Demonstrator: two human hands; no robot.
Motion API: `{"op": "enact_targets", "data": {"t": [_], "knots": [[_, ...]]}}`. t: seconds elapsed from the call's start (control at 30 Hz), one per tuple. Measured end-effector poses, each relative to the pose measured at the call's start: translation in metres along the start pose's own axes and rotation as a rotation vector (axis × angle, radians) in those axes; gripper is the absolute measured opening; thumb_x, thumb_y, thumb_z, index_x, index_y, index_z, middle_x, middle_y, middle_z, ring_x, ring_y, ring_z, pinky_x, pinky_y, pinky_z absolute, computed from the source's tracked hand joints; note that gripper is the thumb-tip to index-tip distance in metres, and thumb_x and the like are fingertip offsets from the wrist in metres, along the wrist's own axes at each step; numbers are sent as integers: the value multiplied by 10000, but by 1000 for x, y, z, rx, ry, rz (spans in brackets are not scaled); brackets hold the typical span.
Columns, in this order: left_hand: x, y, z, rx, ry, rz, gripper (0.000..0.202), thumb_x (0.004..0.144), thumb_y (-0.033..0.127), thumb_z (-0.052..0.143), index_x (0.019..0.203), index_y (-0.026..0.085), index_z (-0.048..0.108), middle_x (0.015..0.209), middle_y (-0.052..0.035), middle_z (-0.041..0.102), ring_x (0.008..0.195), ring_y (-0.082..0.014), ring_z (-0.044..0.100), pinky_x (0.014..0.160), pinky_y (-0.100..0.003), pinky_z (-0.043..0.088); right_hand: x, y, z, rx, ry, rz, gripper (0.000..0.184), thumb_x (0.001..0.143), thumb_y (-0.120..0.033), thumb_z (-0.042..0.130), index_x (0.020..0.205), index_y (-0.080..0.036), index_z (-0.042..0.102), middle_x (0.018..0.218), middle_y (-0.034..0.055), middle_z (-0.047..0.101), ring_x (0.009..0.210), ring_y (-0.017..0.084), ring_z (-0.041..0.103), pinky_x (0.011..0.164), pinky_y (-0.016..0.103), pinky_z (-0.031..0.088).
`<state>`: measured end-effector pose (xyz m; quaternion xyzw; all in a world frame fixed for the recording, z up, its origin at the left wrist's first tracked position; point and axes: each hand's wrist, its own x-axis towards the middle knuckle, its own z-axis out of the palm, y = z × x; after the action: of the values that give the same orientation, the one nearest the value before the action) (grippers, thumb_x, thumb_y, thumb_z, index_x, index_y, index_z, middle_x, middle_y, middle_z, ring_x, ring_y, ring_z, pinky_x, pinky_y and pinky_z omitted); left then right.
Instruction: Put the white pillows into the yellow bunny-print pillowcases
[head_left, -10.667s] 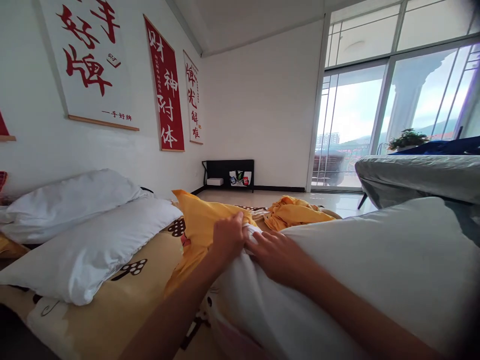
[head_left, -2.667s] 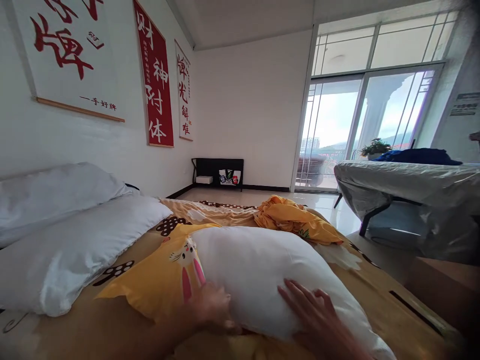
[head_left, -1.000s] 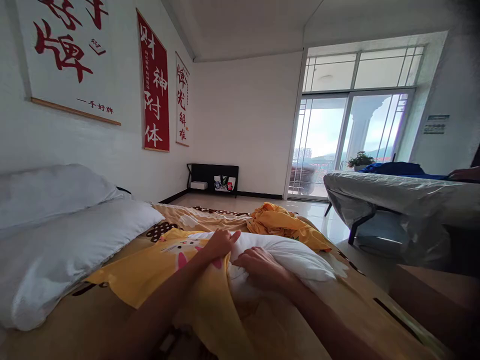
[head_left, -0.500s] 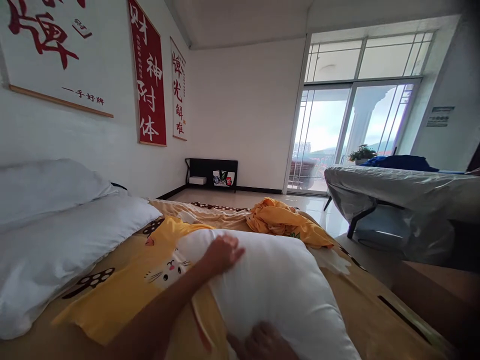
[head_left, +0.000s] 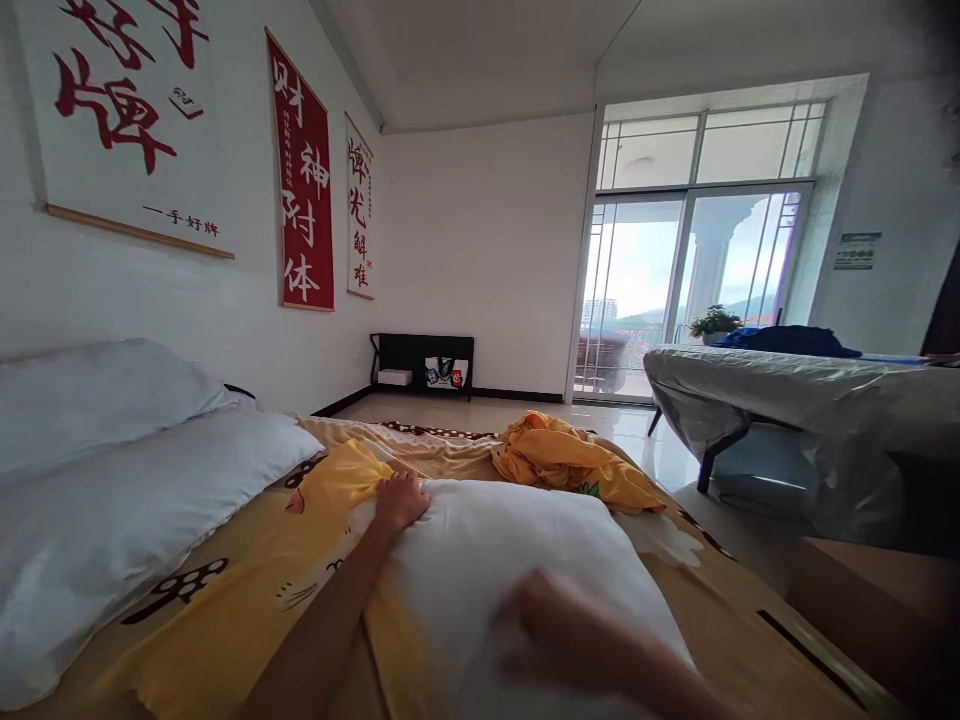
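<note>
A white pillow [head_left: 540,530] lies in front of me, its left end tucked into a yellow pillowcase [head_left: 247,590] printed with a cat face. At the pillow's far left corner, my left hand [head_left: 403,498] has its fingers curled over the edge of the pillowcase opening. Motion smears my right hand [head_left: 551,620], which is over the near part of the pillow; its fingers are too blurred to read, and I cannot tell whether it touches the fabric.
Two white pillows [head_left: 150,490] rest at the left on the patterned bed sheet [head_left: 750,620]. Crumpled yellow-orange cloth [head_left: 562,450] sits at the bed's far side. To the right stands a plastic-covered table [head_left: 787,385]; a low black shelf [head_left: 405,350] is by the far wall.
My left hand has moved left from the pillow's top to the pillowcase edge. My right hand has lifted from the near edge, moving up and slightly right. The view has tilted up slightly.
</note>
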<state>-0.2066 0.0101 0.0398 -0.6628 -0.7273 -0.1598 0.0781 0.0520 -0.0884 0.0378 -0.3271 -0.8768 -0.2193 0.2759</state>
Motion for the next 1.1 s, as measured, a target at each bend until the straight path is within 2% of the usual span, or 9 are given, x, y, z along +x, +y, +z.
{"op": "enact_targets", "data": {"t": [0.13, 0.23, 0.33, 0.4, 0.47, 0.57, 0.73, 0.97, 1.1], "knots": [[-22, 4, -28, -4, 139, 19, 309, 757, 218, 465, 1031, 132, 578, 1100, -129, 628, 1099, -261, 529, 923, -381, 386, 63, 76, -6, 14, -142, 317, 765, 734, -616, 623, 1365, -211, 471, 1245, 135, 602, 1131, 291, 544, 907, 438, 420], [-43, 1, -47, -32, 262, 35, 333, 746, 184, 466, 1067, 146, 549, 1097, -100, 609, 1085, -240, 506, 935, -364, 362, 73, 97, 16, 180, -284, 393, 710, 790, -576, 581, 1344, -142, 490, 1268, 164, 580, 1138, 268, 551, 909, 388, 425], [-56, -3, -55, -58, 369, 50, 321, 750, 168, 475, 1062, 150, 547, 1071, -96, 603, 1055, -245, 497, 933, -371, 348, 66, 83, 30, 293, -317, 419, 522, 794, -515, 611, 1141, -126, 628, 1075, 122, 672, 913, 202, 641, 744, 296, 476], [-55, -2, -58, -58, 395, 50, 244, 765, 173, 472, 991, 155, 561, 1044, -98, 602, 1038, -254, 498, 914, -381, 349, 63, 67, 20, 256, -255, 462, 468, 751, -531, 657, 1033, -157, 658, 976, 92, 690, 828, 199, 639, 684, 299, 475], [-46, 1, -67, -64, 397, 56, 167, 781, 174, 461, 914, 160, 561, 1008, -94, 607, 1022, -254, 510, 880, -374, 360, 67, 52, -6, 142, -143, 448, 404, 765, -555, 638, 945, -195, 668, 905, 74, 692, 832, 218, 625, 706, 329, 461], [-29, 11, -94, -78, 393, 88, 147, 804, 150, 427, 889, 164, 546, 956, -81, 622, 964, -228, 546, 811, -339, 378, 83, 40, -59, -54, 0, 244, 344, 840, -536, 565, 773, -211, 655, 804, 57, 693, 809, 216, 617, 794, 371, 416], [-23, 30, -141, -16, 455, 182, 191, 879, 232, 408, 990, 168, 549, 986, -95, 629, 973, -253, 553, 826, -358, 362, 94, 48, -122, -109, 65, -1, 379, 851, -547, 549, 725, -199, 630, 748, 28, 687, 702, 177, 605, 745, 340, 362], [-37, 37, -129, 284, 627, 278, 305, 896, 121, 317, 1050, 162, 576, 1000, -121, 598, 941, -280, 519, 804, -417, 338, 29, 62, -95, 49, 74, -22, 382, 822, -565, 584, 707, -205, 630, 745, 24, 686, 704, 163, 610, 746, 318, 373], [-35, 50, -132, 292, 652, 306, 282, 862, 101, 373, 1046, 166, 577, 997, -114, 583, 936, -281, 505, 778, -414, 350, 8, 58, -89, 23, 116, 6, 432, 760, -588, 638, 975, -213, 646, 967, 72, 712, 873, 222, 637, 850, 369, 383]]}}
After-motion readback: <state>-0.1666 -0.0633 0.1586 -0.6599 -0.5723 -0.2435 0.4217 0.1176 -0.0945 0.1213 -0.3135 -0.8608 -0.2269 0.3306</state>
